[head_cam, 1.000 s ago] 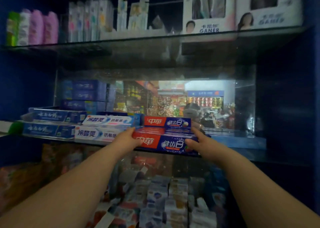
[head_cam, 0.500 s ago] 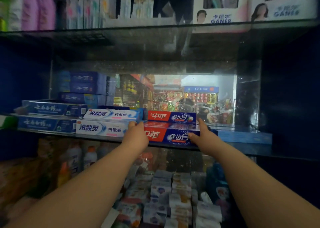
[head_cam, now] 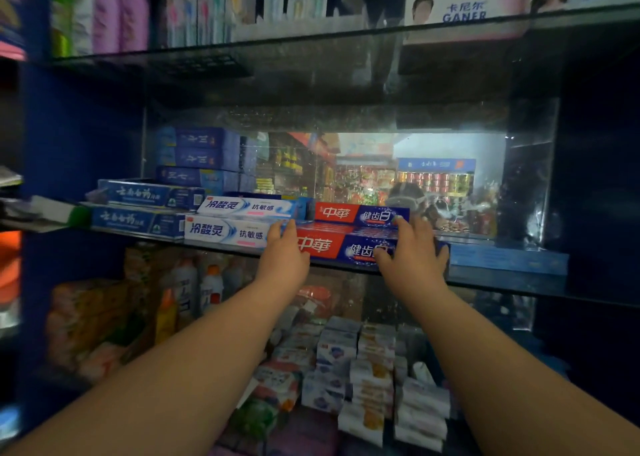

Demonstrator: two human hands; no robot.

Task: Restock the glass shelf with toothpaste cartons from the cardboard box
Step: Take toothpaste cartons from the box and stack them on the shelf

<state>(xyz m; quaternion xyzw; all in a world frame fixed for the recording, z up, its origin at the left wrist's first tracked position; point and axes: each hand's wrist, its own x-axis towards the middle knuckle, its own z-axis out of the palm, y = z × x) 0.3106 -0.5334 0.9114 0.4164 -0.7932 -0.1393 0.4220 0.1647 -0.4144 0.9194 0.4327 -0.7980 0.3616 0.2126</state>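
Since before: your right hand [head_cam: 414,253] has slid from the carton's end onto its front face; your left hand [head_cam: 284,252] stays at the other end.
Grip: both hands press flat on the lower red-and-blue carton [head_cam: 332,246] — fingers spread, neither wrapped round it.
Carton: at the glass shelf [head_cam: 502,280] front edge, under its twin.
Risk: uneven pushing skews it into the white cartons [head_cam: 227,230] — or tips it off.

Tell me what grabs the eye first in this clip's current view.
Both hands, left hand and right hand, press on the front red-and-blue toothpaste carton at the edge of the glass shelf, mid-frame. Behind it, the mirrored back panel glows with a bright shop reflection.
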